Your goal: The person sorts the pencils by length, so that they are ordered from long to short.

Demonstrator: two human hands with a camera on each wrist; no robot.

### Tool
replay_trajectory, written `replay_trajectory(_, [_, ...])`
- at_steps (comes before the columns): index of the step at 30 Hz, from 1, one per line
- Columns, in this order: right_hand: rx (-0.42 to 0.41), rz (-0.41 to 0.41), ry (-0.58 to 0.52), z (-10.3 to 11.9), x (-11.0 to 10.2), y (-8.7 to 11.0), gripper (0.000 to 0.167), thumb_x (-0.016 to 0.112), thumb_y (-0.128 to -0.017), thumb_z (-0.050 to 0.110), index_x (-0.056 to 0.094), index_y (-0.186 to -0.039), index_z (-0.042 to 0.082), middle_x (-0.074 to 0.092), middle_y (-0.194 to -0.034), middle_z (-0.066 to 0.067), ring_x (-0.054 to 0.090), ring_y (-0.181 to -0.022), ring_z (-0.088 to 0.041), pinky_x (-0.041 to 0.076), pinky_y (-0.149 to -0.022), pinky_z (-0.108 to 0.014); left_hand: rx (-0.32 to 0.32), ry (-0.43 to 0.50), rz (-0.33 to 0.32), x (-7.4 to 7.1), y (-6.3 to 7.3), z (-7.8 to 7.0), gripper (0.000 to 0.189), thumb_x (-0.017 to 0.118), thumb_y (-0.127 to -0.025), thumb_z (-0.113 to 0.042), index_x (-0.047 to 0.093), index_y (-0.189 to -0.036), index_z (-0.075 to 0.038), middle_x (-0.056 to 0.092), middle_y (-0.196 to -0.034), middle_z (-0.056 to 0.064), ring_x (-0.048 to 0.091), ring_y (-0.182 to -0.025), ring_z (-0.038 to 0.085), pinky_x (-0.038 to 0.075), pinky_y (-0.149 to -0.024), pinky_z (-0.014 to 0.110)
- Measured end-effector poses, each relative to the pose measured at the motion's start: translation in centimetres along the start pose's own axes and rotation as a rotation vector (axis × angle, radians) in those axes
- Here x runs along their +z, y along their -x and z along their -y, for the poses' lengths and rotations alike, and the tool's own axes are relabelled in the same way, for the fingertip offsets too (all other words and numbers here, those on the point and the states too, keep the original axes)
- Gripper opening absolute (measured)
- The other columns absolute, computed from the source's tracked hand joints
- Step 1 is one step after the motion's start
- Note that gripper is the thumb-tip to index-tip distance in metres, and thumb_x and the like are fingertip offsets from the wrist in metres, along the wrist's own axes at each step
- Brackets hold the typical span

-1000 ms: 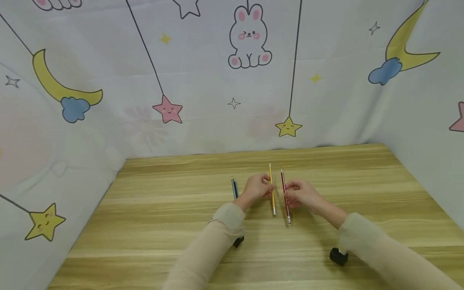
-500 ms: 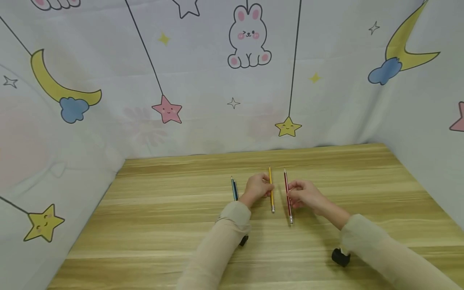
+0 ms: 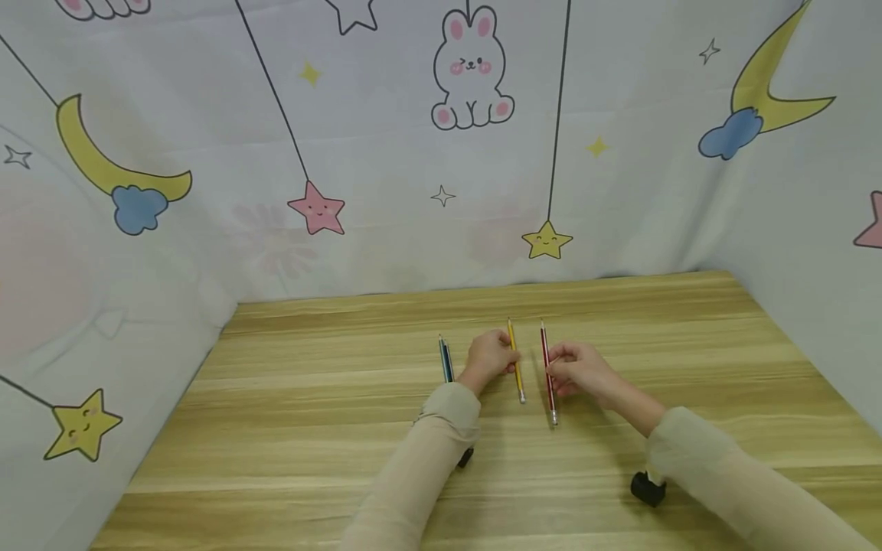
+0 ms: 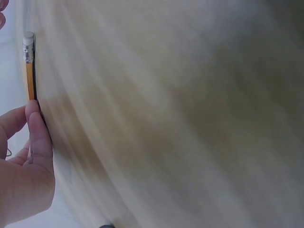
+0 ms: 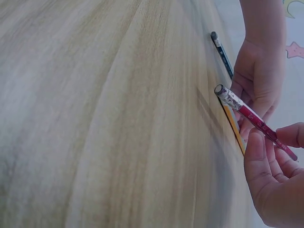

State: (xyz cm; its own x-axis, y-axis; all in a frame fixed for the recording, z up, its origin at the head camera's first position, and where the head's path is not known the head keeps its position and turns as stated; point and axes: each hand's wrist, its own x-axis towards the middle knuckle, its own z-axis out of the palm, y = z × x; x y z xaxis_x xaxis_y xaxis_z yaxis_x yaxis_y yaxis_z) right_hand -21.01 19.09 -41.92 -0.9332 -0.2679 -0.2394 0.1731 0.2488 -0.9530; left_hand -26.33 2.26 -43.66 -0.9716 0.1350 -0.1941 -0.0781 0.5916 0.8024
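With thumb and fingers, my left hand pinches a yellow pencil near its middle; in the left wrist view the white eraser end of this yellow pencil lies close along the tabletop. My right hand pinches a dark red pencil to the right of it. Seen from the right wrist, the red pencil is tilted, its eraser end raised off the table. Two dark pencils, one teal and one navy, lie left of my left hand, their lower ends hidden behind the wrist and sleeve.
The wood-grain table meets a pale cloth backdrop printed with a rabbit, stars and moons at its back and sides. A black wrist device hangs under the right sleeve, and another under the left.
The yellow pencil has shifted slightly toward me, and its far end has swung a little left. The red pencil has moved slightly right, away from the yellow one. Both hands keep their grip.
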Motion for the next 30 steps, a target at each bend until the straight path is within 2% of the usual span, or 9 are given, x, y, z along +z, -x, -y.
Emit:
replay_trajectory(8, [0.002, 0.001, -0.009, -0.2, 0.0, -0.4, 0.022, 0.053, -0.083, 0.005, 0.046, -0.100, -0.006, 0.057, -0.069, 0.002, 0.055, -0.060, -0.011, 0.050, -0.055, -0.026, 0.000, -0.006, -0.009, 0.0, 0.1, 0.0, 0.025, 0.064, -0.079, -0.011, 0.058, -0.102, -0.002, 0.062, -0.064, 0.003, 0.054, -0.047, 0.006, 0.042, -0.043, 0.014])
replay_trajectory(18, [0.031, -0.041, -0.019, 0.5, 0.3, -1.3, 0.023, 0.051, -0.082, 0.003, 0.046, -0.101, -0.007, 0.054, -0.066, 0.002, 0.052, -0.056, -0.009, 0.049, -0.052, -0.024, 0.045, -0.047, -0.025, 0.0, 0.1, 0.1, 0.022, 0.062, -0.078, -0.011, 0.059, -0.099, -0.003, 0.062, -0.059, 0.002, 0.053, -0.046, 0.005, 0.038, -0.045, 0.014])
replay_trajectory(24, [0.020, -0.059, 0.016, 0.9, 0.4, -2.1, 0.029, 0.051, -0.083, 0.003, 0.045, -0.107, -0.010, 0.052, -0.065, 0.002, 0.050, -0.056, -0.007, 0.048, -0.051, -0.023, 0.058, -0.063, -0.032, 0.1, 0.1, 0.2, 0.021, 0.062, -0.078, -0.011, 0.060, -0.097, -0.003, 0.062, -0.057, 0.003, 0.051, -0.044, 0.004, 0.037, -0.045, 0.013])
replay_trajectory(30, [0.012, -0.107, 0.101, 1.0, 0.5, -3.2, 0.033, 0.053, -0.083, 0.005, 0.047, -0.111, -0.010, 0.053, -0.068, 0.000, 0.051, -0.056, -0.008, 0.050, -0.053, -0.024, 0.065, -0.092, -0.033, 0.1, 0.3, 0.2, 0.021, 0.061, -0.078, -0.011, 0.060, -0.097, -0.004, 0.063, -0.058, 0.003, 0.051, -0.044, 0.003, 0.035, -0.046, 0.013])
